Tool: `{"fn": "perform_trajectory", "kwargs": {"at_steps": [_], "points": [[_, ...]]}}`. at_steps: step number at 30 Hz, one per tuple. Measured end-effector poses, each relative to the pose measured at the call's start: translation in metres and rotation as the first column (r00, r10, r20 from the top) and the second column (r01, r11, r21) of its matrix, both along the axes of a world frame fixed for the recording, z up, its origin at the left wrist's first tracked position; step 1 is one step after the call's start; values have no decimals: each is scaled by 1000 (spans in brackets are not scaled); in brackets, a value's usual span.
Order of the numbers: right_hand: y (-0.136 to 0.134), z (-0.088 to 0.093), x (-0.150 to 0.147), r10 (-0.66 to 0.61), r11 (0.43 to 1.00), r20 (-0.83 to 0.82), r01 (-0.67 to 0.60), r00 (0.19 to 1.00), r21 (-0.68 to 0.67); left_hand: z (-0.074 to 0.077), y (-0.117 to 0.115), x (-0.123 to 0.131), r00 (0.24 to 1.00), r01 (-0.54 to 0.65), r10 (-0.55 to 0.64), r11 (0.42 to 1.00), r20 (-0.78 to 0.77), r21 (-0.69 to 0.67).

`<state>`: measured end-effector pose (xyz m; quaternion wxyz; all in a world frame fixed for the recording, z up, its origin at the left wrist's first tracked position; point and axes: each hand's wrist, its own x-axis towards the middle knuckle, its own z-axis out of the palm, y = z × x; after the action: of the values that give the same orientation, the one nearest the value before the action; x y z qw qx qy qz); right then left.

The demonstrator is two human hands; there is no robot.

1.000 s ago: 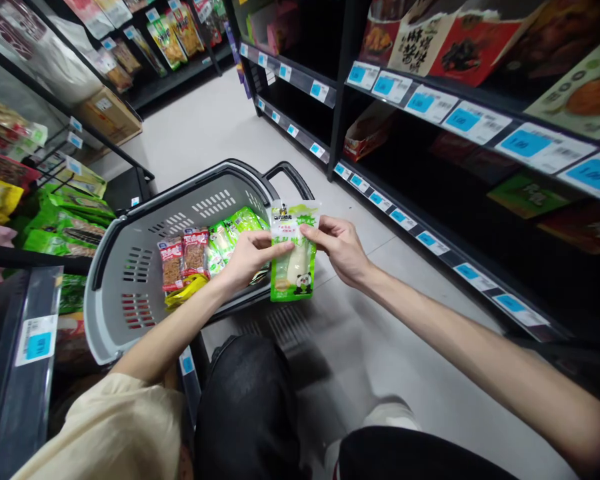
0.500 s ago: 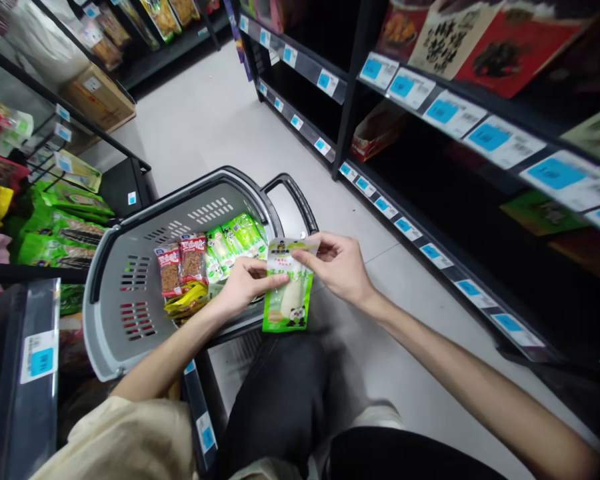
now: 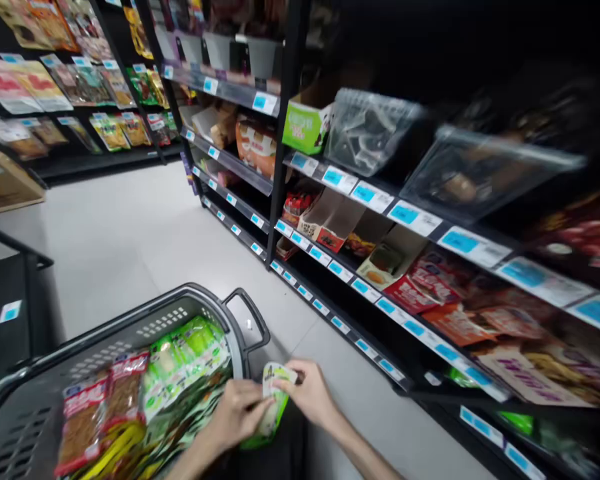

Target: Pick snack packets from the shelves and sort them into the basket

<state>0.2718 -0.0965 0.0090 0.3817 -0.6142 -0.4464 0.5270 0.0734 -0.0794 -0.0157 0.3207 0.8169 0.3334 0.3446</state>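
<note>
A green snack packet (image 3: 271, 402) with a white top sits low in the picture, held between both my hands. My left hand (image 3: 237, 417) pinches its left edge, fingers closed on it. My right hand (image 3: 307, 393) grips the upper right corner. Just left of them is a grey shopping basket (image 3: 145, 317) with a dark handle (image 3: 247, 313). In the basket lie red-labelled snack packs (image 3: 97, 407), green packets (image 3: 190, 353) and a yellow packet (image 3: 113, 450). The view is blurred by motion.
Dark shelving (image 3: 340, 267) with blue price tags runs along the right, stocked with red and orange packets and cardboard display boxes. More snack shelves (image 3: 70, 100) line the back left. A light grey floor aisle (image 3: 130, 233) stretches between them. A dark rack (image 3: 15, 293) stands at left.
The view has swung up and right, so the hands and basket now sit at the bottom. Both hands still hold the green packet, lower and nearer my lap.
</note>
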Motion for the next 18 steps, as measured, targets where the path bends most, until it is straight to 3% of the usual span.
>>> {"fn": "perform_trajectory", "kwargs": {"at_steps": [2, 5, 12, 15, 18], "points": [[-13, -7, 3, -45, 999, 14, 45, 999, -10, -6, -3, 7, 997, 77, -71, 974, -33, 212], [-26, -16, 9, -46, 998, 80, 49, 996, -31, -12, -4, 14, 989, 128, -90, 925, -120, 358], [-39, -9, 24, -88, 995, 103, 84, 991, 47, -24, -4, 14, 969, 141, -77, 951, -233, 275], [-44, 2, 33, -95, 993, 174, 81, 980, 85, -40, -2, 14, 959, 179, -110, 951, -262, 254], [-48, 11, 43, -87, 990, 235, 58, 968, 125, -61, 2, 16, 947, 214, -109, 916, -303, 338]]}}
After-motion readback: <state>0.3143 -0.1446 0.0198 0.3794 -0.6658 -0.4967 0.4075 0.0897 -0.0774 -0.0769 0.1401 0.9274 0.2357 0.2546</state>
